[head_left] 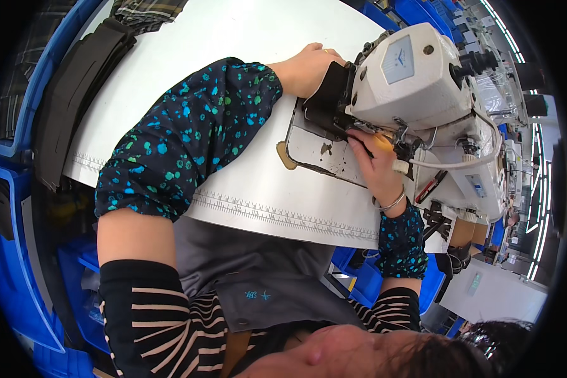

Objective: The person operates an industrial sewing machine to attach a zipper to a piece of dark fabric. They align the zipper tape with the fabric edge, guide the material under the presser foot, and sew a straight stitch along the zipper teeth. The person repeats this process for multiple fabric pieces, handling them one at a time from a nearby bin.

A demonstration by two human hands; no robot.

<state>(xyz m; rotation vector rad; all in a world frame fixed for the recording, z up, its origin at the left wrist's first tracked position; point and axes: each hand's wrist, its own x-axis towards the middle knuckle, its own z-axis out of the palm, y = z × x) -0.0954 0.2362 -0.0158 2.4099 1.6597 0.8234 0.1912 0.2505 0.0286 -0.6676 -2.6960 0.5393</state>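
A white sewing machine (390, 82) stands at the right of a white worktable. A black fabric piece (324, 101) rises in a bend beside its needle area, above the dark-edged machine plate (324, 154). My left hand (305, 69) is at the far left side of this fabric and grips its edge; some fingers are hidden behind it. My right hand (377, 165) reaches in below the machine head, thumb against the fabric's near corner and fingers partly covered by the machine parts. The needle itself is hidden from view.
A measuring tape (258, 211) runs along the table's near edge. Stacked black fabric pieces (75, 101) lie at the left, by a blue bin (41, 82). A red-and-black cutter (431, 186) lies right of my right wrist. Plaid cloth (146, 14) sits at the far left.
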